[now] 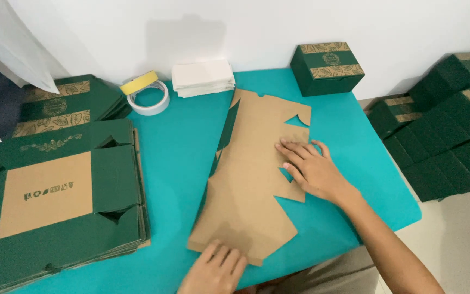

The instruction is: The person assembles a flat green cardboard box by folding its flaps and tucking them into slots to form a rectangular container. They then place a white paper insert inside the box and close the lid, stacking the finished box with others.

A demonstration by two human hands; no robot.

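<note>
Brown card, an unfolded box blank (251, 179), lies flat mid-desk (180, 163), its long axis running away from the person. Right hand (311, 169) presses its right flap, fingers spread flat; left hand (216, 269) pins the near edge, fingers together. Tape rolls (148, 95), white sheets (202, 78), a folded green box (327, 68) and stacked blanks (55, 196) sit clear.
</note>
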